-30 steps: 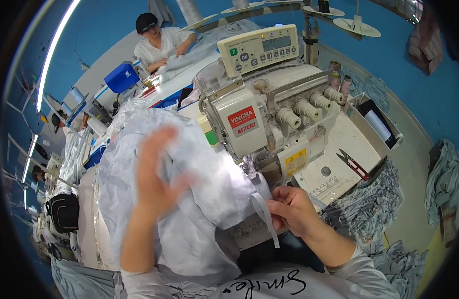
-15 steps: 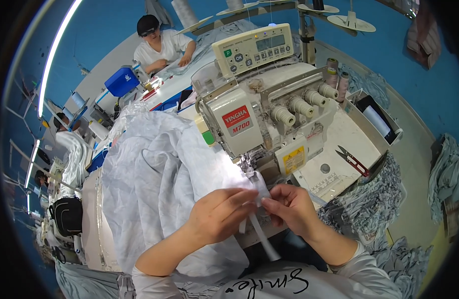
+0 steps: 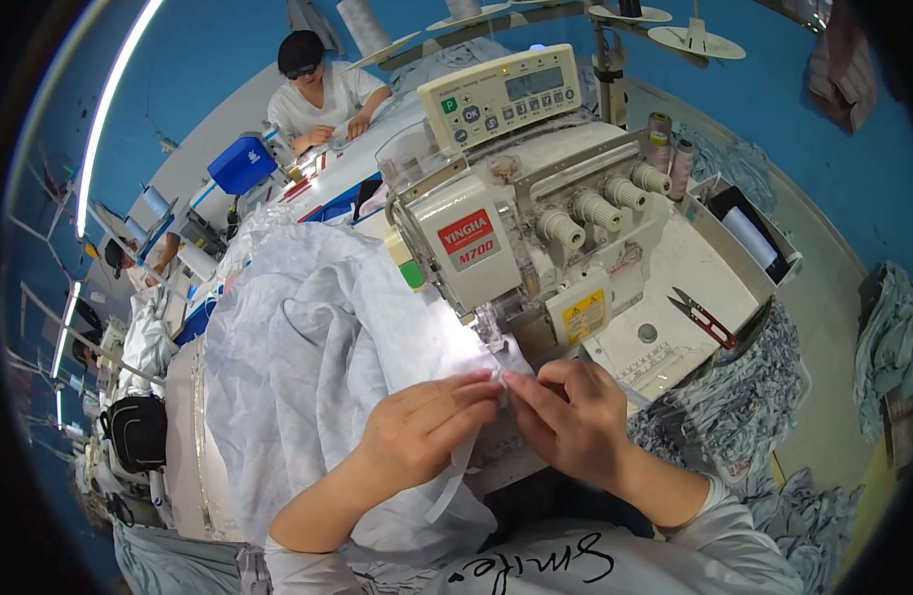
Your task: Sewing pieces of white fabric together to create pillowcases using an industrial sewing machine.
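A large pale white fabric (image 3: 307,327) lies heaped left of an overlock sewing machine (image 3: 550,213), its edge running to the presser foot (image 3: 488,325) under a bright lamp. Just in front of the foot, my left hand (image 3: 422,426) pinches the fabric's edge between thumb and fingers. Close against it, my right hand (image 3: 575,421) is closed in a pinch on the same edge; the fingertips of both hands nearly touch. From below my fingers a narrow white strip (image 3: 446,491) hangs toward my lap. The fingers partly hide where strip and fabric meet.
Red-handled thread snips (image 3: 702,319) lie on the machine's right bed. Beyond them stands a tray (image 3: 795,273) with a dark item and thread cone. Patterned cloth (image 3: 719,407) is piled below right. Across the table a person (image 3: 322,99) in white handles cloth.
My right hand has come left and its fingertips now meet the left's at the fabric edge. The hanging strip's end has swung from right to left. My left hand has shifted slightly left.
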{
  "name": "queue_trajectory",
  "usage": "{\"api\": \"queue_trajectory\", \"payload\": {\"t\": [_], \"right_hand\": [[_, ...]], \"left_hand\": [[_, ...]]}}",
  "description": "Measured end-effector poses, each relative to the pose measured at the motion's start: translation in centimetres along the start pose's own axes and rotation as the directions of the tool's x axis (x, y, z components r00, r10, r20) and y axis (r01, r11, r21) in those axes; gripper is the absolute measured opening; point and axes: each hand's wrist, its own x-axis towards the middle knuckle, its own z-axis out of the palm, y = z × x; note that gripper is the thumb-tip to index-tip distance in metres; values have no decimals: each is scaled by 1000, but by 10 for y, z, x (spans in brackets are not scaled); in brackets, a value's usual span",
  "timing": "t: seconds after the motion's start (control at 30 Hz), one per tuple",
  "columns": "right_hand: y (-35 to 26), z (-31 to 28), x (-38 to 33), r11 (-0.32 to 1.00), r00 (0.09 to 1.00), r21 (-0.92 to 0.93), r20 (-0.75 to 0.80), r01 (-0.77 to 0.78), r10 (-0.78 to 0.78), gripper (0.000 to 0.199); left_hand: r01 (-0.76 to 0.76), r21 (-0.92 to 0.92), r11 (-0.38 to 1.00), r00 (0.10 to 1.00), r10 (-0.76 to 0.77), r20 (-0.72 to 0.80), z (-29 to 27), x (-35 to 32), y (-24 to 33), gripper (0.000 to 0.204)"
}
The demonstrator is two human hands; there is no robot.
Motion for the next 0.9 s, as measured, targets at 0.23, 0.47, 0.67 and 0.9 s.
{"api": "queue_trajectory", "payload": {"t": [0.23,0.47,0.67,0.9], "right_hand": [[-26,13,-19,988,997,142,38,60,-66,27],[-43,43,-77,919,826,387,494,71,-272,25],[16,-58,-116,719,461,456,862,-524,-211,25],[-53,-37,-50,844,829,177,368,-506,420,47]], "left_hand": [[215,55,975,977,-215,-10,-6,13,-26,10],[500,-97,860,852,-509,-124,-5,6,-53,8],[625,-465,627,652,-747,-131,-22,-16,-41,20],[214,11,977,974,-213,-83,-32,-31,-52,40]]}}
